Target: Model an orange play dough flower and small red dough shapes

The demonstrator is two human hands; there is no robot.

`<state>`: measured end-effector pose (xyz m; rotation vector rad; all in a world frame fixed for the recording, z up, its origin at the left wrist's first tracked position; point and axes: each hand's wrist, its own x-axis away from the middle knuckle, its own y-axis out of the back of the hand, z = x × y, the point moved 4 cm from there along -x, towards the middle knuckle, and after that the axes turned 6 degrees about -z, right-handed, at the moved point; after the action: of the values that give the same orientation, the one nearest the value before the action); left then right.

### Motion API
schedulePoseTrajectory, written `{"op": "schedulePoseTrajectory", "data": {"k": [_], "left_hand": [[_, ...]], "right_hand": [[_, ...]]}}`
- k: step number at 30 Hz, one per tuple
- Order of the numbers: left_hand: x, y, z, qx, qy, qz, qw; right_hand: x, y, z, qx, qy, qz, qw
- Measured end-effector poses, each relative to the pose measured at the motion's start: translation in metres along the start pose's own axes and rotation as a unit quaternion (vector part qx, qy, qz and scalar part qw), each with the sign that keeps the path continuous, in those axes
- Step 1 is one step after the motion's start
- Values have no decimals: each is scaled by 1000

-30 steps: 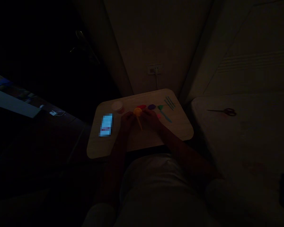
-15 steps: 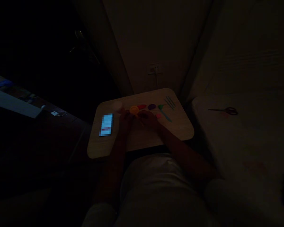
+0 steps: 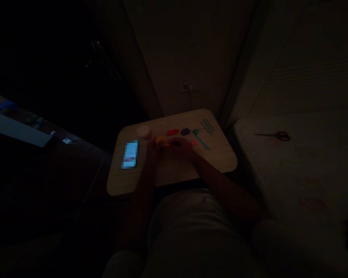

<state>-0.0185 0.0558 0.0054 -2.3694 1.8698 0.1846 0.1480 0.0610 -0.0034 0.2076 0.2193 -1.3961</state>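
In dim light, my left hand (image 3: 153, 150) is closed on the edge of a round orange thing (image 3: 161, 139), its middle darker than its rim. An orange strip (image 3: 167, 144) runs from it toward my right hand (image 3: 182, 147), whose fingers are pinched together at the strip's end. Whether strip and round thing are one piece I cannot tell. Behind my hands lie a red lump (image 3: 172, 132), a purple lump (image 3: 185, 131) and a green piece (image 3: 196, 132), like modelling clay. A pink block (image 3: 193, 143) sits just right of my right hand.
On the small wooden table (image 3: 174, 173) are a lit phone (image 3: 130, 154), a lidded tub (image 3: 144, 132), a blue-green plastic knife (image 3: 203, 143) and several thin sticks (image 3: 207, 126). Scissors (image 3: 278, 135) lie on a pale surface at right. A wall socket (image 3: 188, 85) is behind.
The round orange thing has come slightly nearer to me and tilted, so the red lump shows fully. The orange strip that pointed down toward me now lies sideways between my hands.
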Motion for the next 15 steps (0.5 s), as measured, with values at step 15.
{"op": "schedulePoseTrajectory", "data": {"k": [15], "left_hand": [[-5, 2, 7, -33, -47, -9, 998]], "right_hand": [[-3, 5, -11, -55, -60, -57, 995]]}}
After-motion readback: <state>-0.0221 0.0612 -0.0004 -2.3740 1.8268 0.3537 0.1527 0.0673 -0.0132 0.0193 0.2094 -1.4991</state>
